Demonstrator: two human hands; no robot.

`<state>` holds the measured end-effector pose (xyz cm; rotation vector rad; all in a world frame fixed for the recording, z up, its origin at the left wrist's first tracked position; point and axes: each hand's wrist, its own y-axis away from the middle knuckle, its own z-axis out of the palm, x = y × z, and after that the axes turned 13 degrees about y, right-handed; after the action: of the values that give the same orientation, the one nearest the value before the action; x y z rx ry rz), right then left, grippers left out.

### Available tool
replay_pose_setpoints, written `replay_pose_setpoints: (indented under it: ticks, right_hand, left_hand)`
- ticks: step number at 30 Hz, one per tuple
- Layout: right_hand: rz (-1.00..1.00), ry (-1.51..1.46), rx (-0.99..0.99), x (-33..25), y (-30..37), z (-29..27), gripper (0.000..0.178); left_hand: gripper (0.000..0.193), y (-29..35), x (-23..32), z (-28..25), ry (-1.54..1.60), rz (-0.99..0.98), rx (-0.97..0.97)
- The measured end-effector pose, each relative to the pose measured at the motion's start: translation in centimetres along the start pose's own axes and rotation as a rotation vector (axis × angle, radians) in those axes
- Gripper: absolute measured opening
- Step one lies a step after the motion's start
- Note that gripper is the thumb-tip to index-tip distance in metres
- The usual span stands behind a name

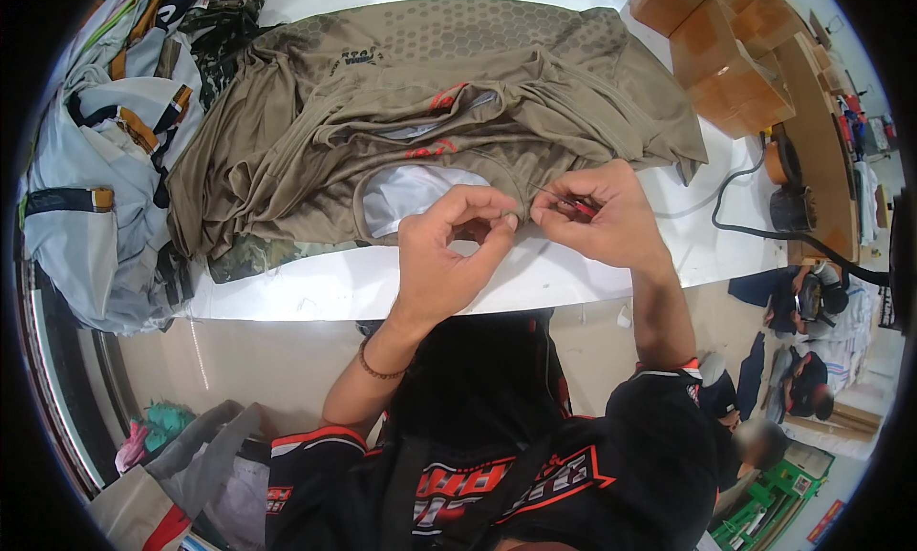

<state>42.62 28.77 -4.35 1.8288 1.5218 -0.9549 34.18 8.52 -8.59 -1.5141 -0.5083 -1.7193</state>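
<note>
A khaki-brown shirt (287, 169) with a hexagon pattern lies bunched across the white table, its neck opening toward me and pale lining (406, 193) showing inside. My left hand (447, 250) pinches the collar edge between thumb and fingertips at the right side of that opening. Close beside it, my right hand (607, 212) is closed around a small red-handled tool (583, 208) that looks like thread snips. Its thin metal tip points toward the pinched cloth; the palm and fingers hide most of it. The two hands are a short gap apart.
Light grey garments with brown and black trim (91, 207) are heaped at the left. Cardboard boxes (731, 74) stand at the back right, near tape rolls (788, 207) and a black cable (731, 193). Grey bags (205, 455) lie below left. Other people (807, 384) are at the right.
</note>
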Motion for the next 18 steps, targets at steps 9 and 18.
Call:
replay_pose_setpoints:
  ticks: [9, 18]
  right_hand:
    - [-0.168, 0.033, 0.112, 0.1, 0.4, -0.1, 0.009]
    - [-0.173, -0.003, 0.023, 0.8, 0.3, -0.4, 0.017]
  left_hand:
    - [0.022, -0.5, 0.9, 1.3, -0.299, 0.237, 0.053]
    - [0.011, -0.4, -1.1, 0.5, -0.138, 0.085, 0.123]
